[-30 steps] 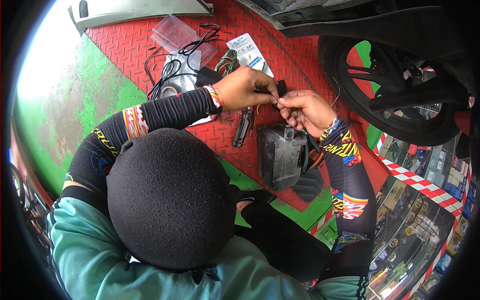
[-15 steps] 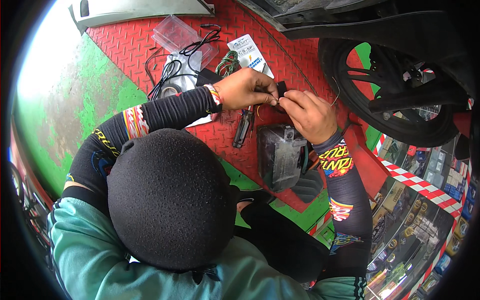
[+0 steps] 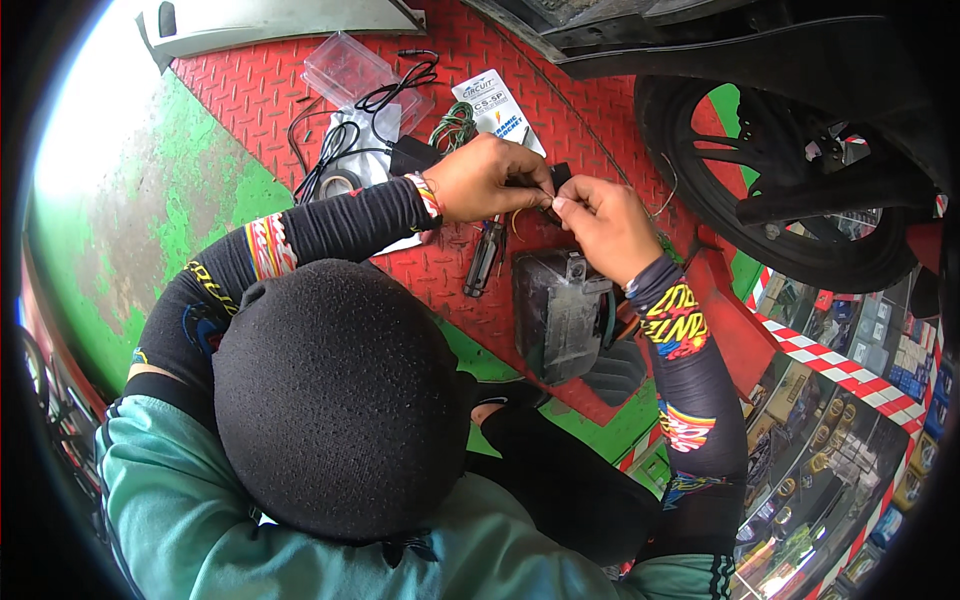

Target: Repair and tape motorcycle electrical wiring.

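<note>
right hand (image 3: 608, 226) slightly nearer left hand (image 3: 490, 180)

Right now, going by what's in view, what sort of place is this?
Probably a motorbike workshop, perhaps with a parts shop. A spoked wheel stands close by, coiled wire lies on the red metal plate, and boxed goods are on display at the right.

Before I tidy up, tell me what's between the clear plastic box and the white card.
In the head view, looped black cable, partly over the clear plastic box, then a green wire coil beside the white card.
</note>
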Available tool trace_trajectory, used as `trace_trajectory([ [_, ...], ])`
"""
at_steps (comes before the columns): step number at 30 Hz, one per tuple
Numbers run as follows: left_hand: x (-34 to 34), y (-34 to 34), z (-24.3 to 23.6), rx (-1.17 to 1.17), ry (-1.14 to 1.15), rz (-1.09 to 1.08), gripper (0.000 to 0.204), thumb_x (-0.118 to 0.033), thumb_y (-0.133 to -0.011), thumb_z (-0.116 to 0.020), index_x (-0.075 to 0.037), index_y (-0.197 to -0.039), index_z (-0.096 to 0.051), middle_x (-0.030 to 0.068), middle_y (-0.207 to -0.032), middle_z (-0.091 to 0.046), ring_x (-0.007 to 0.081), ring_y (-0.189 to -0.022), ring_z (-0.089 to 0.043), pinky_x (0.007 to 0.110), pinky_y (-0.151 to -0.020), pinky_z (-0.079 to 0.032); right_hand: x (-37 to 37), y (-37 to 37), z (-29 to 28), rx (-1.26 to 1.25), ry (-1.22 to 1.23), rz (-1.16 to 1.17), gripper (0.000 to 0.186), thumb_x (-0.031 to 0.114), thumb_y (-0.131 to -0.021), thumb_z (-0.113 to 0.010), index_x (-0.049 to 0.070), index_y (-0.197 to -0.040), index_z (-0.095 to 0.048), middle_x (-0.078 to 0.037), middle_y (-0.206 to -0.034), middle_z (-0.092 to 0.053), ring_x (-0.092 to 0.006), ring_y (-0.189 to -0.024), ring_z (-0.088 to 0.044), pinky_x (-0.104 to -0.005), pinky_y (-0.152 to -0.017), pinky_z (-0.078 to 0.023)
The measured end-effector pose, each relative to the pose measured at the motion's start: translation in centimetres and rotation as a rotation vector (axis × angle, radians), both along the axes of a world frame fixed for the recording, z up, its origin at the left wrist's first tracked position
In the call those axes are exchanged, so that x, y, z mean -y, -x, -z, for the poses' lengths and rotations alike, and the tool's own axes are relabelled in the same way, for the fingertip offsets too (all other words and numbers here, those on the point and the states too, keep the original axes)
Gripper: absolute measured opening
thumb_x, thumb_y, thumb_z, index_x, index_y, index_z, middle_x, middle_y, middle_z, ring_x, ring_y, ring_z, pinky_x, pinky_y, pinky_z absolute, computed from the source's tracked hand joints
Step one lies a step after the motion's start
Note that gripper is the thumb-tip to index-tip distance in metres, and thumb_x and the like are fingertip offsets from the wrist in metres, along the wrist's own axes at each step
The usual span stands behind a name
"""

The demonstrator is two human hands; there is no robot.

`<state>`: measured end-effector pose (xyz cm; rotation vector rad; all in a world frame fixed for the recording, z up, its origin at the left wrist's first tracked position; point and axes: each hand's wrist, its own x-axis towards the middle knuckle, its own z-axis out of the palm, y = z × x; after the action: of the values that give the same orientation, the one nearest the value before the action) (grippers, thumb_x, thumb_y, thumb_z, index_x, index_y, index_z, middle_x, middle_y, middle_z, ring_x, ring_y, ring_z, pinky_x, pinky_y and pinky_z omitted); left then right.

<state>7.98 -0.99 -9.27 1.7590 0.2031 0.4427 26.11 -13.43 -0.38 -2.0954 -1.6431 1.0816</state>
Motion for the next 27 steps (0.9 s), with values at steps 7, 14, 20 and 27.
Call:
trace_trajectory([
  [7, 0.1, 0.0, -0.2, -0.006, 0.061, 0.025, 0.014, -0.011, -0.092, -0.077, 0.0, -0.101, -0.074, 0.009, -0.094, -0.077, 0.0182, -0.087, -0.074, 0.032, -0.081, -0.058, -0.1, -1.0, -0.8, -0.776, 0.501, 0.569, 0.021, 0.025, -0.102, -0.061, 0.005, -0.098, -0.067, 0.0, -0.071, -0.061, -0.0088, -0.055, -0.055, -0.026, -0.044, -0.039],
  [14, -0.1, 0.0, -0.5, -0.034, 0.163, 0.06, 0.014, -0.009, -0.094, -0.074, 0.001, -0.103, -0.074, 0.0073, -0.094, -0.077, 0.0132, -0.087, -0.072, 0.03, -0.081, -0.057, 1.1, -1.3, -0.5, 0.386, -0.505, -0.337, 0.019, 0.016, -0.092, -0.07, 0.005, -0.108, -0.068, -0.009, -0.093, -0.066, -0.0297, -0.084, -0.069, -0.0366, -0.072, -0.056],
  [20, 0.0, -0.3, -0.2, -0.018, 0.188, 0.077, 0.014, -0.009, -0.095, -0.075, 0.002, -0.103, -0.073, 0.0072, -0.094, -0.077, 0.0124, -0.087, -0.072, 0.03, -0.081, -0.057, 1.5, -1.2, 0.3, 0.518, -0.655, -0.512, 0.022, 0.011, -0.089, -0.072, 0.007, -0.11, -0.067, -0.006, -0.098, -0.067, -0.0259, -0.088, -0.068, -0.0371, -0.068, -0.056],
  [27, 0.0, -0.1, -0.6, -0.067, 0.152, 0.022, 0.014, -0.009, -0.091, -0.077, 0.001, -0.099, -0.074, 0.008, -0.095, -0.077, 0.0154, -0.088, -0.074, 0.031, -0.081, -0.058, 0.8, -0.2, 1.0, 0.285, -0.327, -0.182, 0.012, 0.016, -0.096, -0.066, 0.004, -0.098, -0.065, -0.009, -0.086, -0.067, -0.0232, -0.071, -0.066, -0.0369, -0.064, -0.053],
])
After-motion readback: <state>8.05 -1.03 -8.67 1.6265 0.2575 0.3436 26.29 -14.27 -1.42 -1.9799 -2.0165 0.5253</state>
